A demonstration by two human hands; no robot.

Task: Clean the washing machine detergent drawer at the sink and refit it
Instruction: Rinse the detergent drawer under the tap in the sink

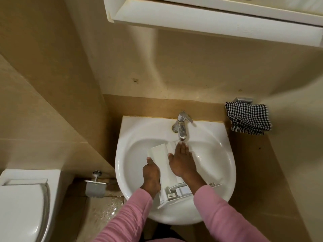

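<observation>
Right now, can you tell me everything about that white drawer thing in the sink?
The detergent drawer is a long white tray that looks like plastic, with small compartments at its near end. It lies in the sink, far end under the tap. The left hand holds its left edge, thumb on top; the right hand rests flat on it with straight fingers.

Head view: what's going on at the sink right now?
A person in pink sleeves is washing the white detergent drawer in the sink, under the tap. The left hand grips the drawer's left edge. The right hand lies flat on it, fingers straight, fingertips right below the outlet, where water seems to run. The drawer is not yet refitted.
</observation>
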